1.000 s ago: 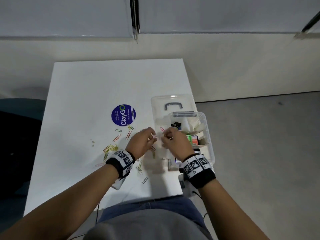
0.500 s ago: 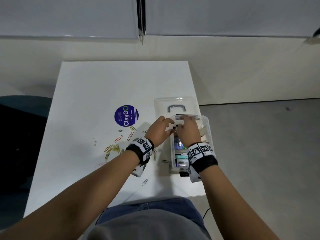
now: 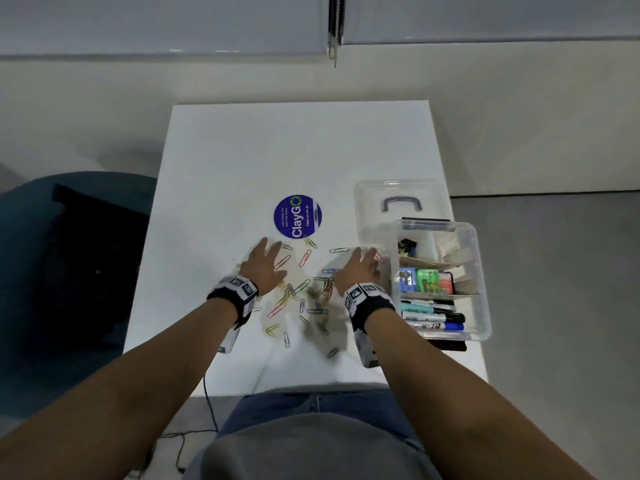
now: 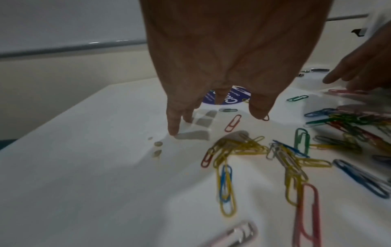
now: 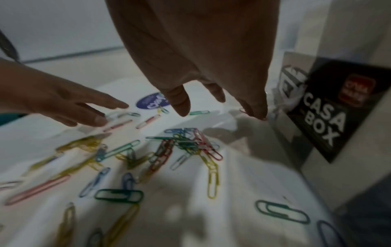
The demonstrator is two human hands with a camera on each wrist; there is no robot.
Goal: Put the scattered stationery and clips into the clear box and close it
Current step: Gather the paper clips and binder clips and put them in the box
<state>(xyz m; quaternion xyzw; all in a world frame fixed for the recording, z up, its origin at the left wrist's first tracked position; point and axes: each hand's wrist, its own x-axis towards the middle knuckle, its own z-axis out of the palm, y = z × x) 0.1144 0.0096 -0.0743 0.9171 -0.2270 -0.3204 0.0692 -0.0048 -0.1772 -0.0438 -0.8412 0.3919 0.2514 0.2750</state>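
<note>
Several coloured paper clips (image 3: 301, 289) (image 4: 239, 147) (image 5: 186, 142) lie scattered on the white table (image 3: 242, 161), between my two hands. My left hand (image 3: 265, 263) (image 4: 215, 110) hovers flat and open over the clips' left side, holding nothing. At their right side my right hand (image 3: 360, 268) (image 5: 213, 103) is open too, fingers spread, just left of the clear box (image 3: 481, 271). The box stands open and holds black binder clips (image 3: 407, 247), small coloured items and markers (image 3: 433, 313). Its lid (image 3: 398, 202) with a grey handle lies behind it.
A round blue ClayGo sticker (image 3: 298, 216) sits on the table beyond the clips. The box stands at the table's right edge, its black label (image 5: 330, 113) facing my right hand. A dark chair (image 3: 69, 254) is to the left of the table.
Both hands left the box's far compartment and came back toward me. They now spread open over the scattered clips, where a second ago they pinched clips together.
</note>
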